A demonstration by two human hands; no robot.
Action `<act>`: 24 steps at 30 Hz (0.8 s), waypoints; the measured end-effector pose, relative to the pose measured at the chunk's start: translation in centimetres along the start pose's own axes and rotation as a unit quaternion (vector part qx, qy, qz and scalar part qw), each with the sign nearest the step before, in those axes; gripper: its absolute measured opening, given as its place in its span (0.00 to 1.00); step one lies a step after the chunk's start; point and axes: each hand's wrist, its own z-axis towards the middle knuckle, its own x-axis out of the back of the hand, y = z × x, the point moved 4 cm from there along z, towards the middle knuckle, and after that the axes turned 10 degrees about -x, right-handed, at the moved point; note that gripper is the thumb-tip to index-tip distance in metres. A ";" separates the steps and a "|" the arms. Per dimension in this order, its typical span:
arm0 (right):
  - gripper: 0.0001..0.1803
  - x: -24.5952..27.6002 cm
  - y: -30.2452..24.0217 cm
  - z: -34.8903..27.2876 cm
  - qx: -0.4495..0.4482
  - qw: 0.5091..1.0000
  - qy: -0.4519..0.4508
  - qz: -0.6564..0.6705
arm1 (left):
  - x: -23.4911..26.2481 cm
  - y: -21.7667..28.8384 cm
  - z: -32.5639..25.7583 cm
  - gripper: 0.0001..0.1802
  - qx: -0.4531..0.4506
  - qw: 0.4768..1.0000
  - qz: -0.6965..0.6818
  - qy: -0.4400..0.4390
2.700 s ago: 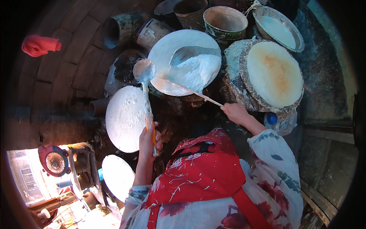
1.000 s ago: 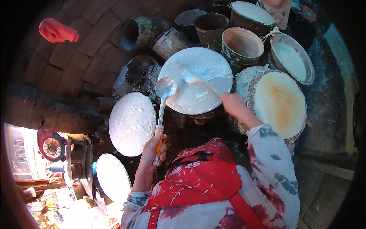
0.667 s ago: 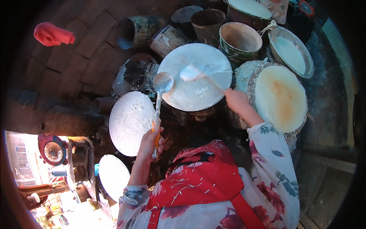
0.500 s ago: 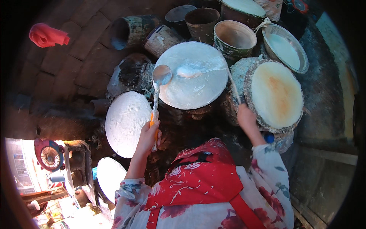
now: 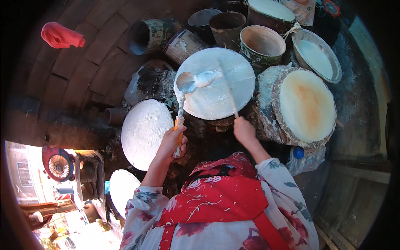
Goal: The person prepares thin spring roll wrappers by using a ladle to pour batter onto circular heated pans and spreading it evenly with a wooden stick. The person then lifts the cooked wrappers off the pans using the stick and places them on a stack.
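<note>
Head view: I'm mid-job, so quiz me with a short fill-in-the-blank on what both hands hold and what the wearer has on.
1. The left hand holds a ladle with a grip coloured ____.
2. In the picture, the ladle's bowl is to the ____ of the thin stick, which the right hand holds.
3. The spattered apron is coloured ____.

Missing words: orange; left; red.
</note>
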 end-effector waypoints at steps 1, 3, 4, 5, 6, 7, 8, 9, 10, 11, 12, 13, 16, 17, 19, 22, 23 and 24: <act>0.14 -1.2 -1.5 -0.7 0.064 0.997 -0.037 -0.004 | -0.1 -0.4 0.1 0.17 0.003 1.000 -0.014 0.000; 0.16 -4.1 -3.3 -1.8 0.077 0.990 -0.092 0.080 | -0.4 -1.0 0.0 0.16 0.018 0.999 -0.051 0.005; 0.16 -5.3 -3.7 -1.7 0.071 0.988 -0.095 0.102 | -0.8 -0.9 0.0 0.16 0.026 0.997 -0.073 0.009; 0.17 -6.1 -3.8 -1.5 0.066 0.985 -0.099 0.123 | -1.1 -0.8 -0.2 0.16 0.034 0.995 -0.096 0.014; 0.16 -6.0 -4.0 -1.7 0.087 0.981 -0.101 0.143 | -0.7 -0.8 -0.9 0.17 0.028 0.990 -0.138 0.007; 0.16 -5.4 -3.9 -1.8 0.105 0.976 -0.100 0.160 | -0.1 -0.9 -1.7 0.17 0.021 0.983 -0.180 -0.005; 0.16 -4.7 -4.0 -1.9 0.123 0.971 -0.099 0.177 | 0.1 -1.1 -2.5 0.18 0.013 0.975 -0.222 -0.017; 0.16 -2.9 -5.1 -2.6 0.155 0.970 -0.093 0.162 | 0.0 -1.2 -3.8 0.18 -0.019 0.971 -0.240 -0.011; 0.16 -0.5 -6.3 -3.4 0.183 0.968 -0.084 0.148 | -0.2 -1.4 -5.0 0.18 -0.049 0.965 -0.256 -0.007; 0.16 0.9 -7.3 -4.0 0.212 0.965 -0.078 0.136 | -0.3 -1.3 -6.0 0.19 -0.079 0.960 -0.269 -0.001; 0.15 1.4 -8.0 -4.3 0.267 0.948 -0.043 0.167 | -0.4 -1.3 -5.6 0.19 -0.075 0.954 -0.290 0.028; 0.15 1.3 -8.2 -4.2 0.273 0.950 -0.048 0.145 | -0.2 -1.5 -4.4 0.19 -0.051 0.944 -0.325 0.022; 0.15 3.0 -8.7 -3.2 0.300 0.949 -0.031 0.095 | 0.1 -0.4 -2.7 0.21 -0.033 0.899 -0.436 -0.013; 0.15 4.2 -8.2 -2.0 0.268 0.958 -0.023 0.101 | -0.1 0.2 -3.3 0.22 -0.067 0.874 -0.480 -0.042; 0.15 6.3 -5.4 1.3 0.219 0.970 0.046 0.093 | -0.8 -0.1 -4.5 0.23 -0.123 0.808 -0.567 -0.101; 0.15 7.2 -0.6 5.9 0.141 0.989 0.042 0.018 | -0.7 -0.5 -6.2 0.25 -0.161 0.790 -0.584 -0.095; 0.15 6.8 1.0 6.6 0.127 0.991 0.037 -0.023 | -0.6 -0.5 -6.5 0.24 -0.151 0.793 -0.585 -0.080; 0.14 6.2 1.1 5.8 0.153 0.985 -0.004 -0.076 | -0.6 -0.6 -7.3 0.24 -0.146 0.796 -0.585 -0.055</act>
